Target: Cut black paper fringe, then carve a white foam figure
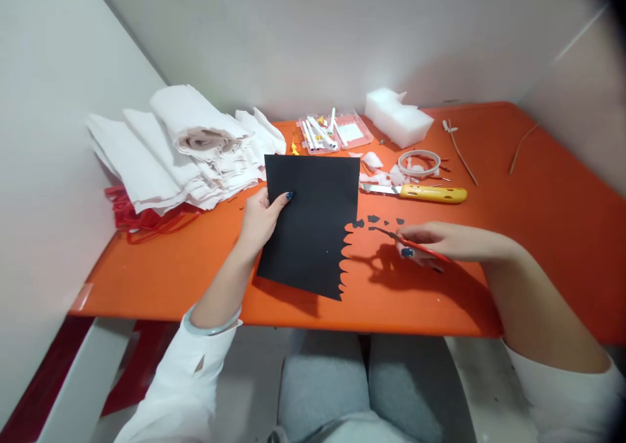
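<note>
My left hand (264,216) grips a sheet of black paper (311,221) by its left edge, thumb on top and the other fingers behind it. The lower right edge of the sheet is cut into a row of scallops. Just right of that edge, my right hand (425,242) holds scissors with red handles (424,250). Their dark blades point left toward the sheet, apart from it, and seem closed. Several small black paper scraps (373,219) lie on the table near the scissor tips.
On the orange table (518,214) a yellow-handled utility knife (433,194) lies behind my right hand. Nearby are a roll of tape (419,162), white foam (398,118) and a box of markers (320,133). White cloth or paper (161,159) is piled at the left.
</note>
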### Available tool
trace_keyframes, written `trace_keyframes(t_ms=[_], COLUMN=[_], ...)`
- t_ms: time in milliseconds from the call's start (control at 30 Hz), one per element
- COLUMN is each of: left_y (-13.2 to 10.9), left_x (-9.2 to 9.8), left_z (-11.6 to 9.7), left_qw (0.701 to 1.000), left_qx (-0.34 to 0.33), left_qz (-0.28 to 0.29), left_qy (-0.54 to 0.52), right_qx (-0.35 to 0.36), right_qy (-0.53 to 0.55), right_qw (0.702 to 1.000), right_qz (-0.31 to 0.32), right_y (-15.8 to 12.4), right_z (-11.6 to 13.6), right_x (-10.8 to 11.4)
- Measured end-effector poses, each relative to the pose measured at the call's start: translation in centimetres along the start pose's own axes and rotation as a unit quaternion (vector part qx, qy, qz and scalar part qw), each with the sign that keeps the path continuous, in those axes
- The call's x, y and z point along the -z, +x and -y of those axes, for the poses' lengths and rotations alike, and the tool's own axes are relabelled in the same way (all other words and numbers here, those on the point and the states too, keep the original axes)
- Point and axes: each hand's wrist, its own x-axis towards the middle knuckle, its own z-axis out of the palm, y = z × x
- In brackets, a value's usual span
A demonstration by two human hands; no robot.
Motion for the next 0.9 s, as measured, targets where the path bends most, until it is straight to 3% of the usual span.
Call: trace_keyframes(t_ms=[133, 300, 900], left_y=[-0.4, -1.0, -1.2], left_x=[0.1, -0.4, -0.7], left_z=[-0.4, -0.7, -0.8], left_qw=[1.000, 0.999, 0.999], left_qx=[-0.005, 0.015, 0.011], left_qz=[0.006, 0.034, 0.045], left_qy=[0.026, 0.035, 0.025], right_qx=[-0.029, -0.012, -0.012], right_qy=[0.031, 0.052, 0.013], right_qw=[0.999, 0.996, 0.992], right_qz=[0.032, 0.066, 0.122], right_y=[-0.5, 0.2, 0.4], right_z=[0.3, 0.5, 0.4], right_x=[-0.1, -0.9, -0.7])
